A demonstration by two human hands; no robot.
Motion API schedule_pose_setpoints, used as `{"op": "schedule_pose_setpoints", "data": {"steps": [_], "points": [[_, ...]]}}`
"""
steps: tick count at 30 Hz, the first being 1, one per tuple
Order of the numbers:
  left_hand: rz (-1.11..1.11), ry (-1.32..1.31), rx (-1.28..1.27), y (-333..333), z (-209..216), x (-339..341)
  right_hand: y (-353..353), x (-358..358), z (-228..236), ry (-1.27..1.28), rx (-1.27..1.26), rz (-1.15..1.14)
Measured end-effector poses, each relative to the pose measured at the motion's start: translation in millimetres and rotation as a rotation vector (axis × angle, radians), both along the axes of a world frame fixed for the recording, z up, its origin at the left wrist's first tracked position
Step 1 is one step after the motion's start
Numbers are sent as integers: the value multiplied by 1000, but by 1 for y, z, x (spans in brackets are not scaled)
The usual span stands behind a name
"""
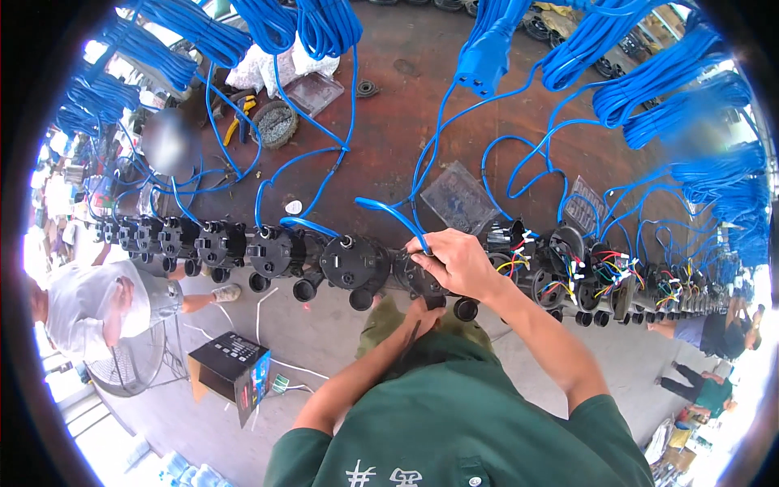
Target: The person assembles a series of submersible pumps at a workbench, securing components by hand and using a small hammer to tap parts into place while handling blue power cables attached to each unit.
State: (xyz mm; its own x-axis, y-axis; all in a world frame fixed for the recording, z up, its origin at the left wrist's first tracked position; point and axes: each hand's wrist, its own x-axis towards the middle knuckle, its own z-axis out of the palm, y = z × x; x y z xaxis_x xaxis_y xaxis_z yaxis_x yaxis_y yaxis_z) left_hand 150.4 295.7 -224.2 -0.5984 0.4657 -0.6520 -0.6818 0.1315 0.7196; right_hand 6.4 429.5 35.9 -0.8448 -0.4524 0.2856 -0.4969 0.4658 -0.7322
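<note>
Two hands work at one black pump unit in the long row of like units that runs along the near edge of the reddish-brown surface. The right hand lies on top of that unit, its grip closed: the fingertips pinch the end of a blue cable just where it meets the unit's top. From the pinch the cable arcs up and away to the left of the unit, then back over the surface. The left hand sits just below the unit, against its underside; it is curled, but whether its grip has hold of anything I cannot tell, though a thin dark rod-like thing runs down from it.

The unit is dark, rounded and ribbed, with a short round port pointing down at its lower right. Just left of it stands a similar unit with a closed round cap. Right of it the units are open, showing bundles of red, yellow, white and black wires. Beyond the unit a clear plastic tray lies on the surface. Coils of blue cable hang above. Down left of the unit a dark box stands on the floor.
</note>
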Motion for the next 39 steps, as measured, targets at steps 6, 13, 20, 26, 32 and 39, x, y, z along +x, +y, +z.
{"op": "schedule_pose_setpoints", "data": {"steps": [6, 13, 20, 26, 32, 39], "points": [[260, -20, 2, 5, 19, 13, -6, 5, 1, 49, 24, -54], [157, 216, 265, -50, 30, -12, -5, 15, 2, 73, 81, -202], [-463, 868, -341, -64, 87, -51, -2, 12, 2, 92, 102, -191], [-456, 671, -347, -62, 83, -53, -1, 11, 0, 80, 43, -173], [-226, 686, -202, -109, 63, -26, 12, 8, 1, -144, -26, -65], [-60, 302, -82, -98, 241, -51, 32, -2, 12, -347, 12, 104]]}}
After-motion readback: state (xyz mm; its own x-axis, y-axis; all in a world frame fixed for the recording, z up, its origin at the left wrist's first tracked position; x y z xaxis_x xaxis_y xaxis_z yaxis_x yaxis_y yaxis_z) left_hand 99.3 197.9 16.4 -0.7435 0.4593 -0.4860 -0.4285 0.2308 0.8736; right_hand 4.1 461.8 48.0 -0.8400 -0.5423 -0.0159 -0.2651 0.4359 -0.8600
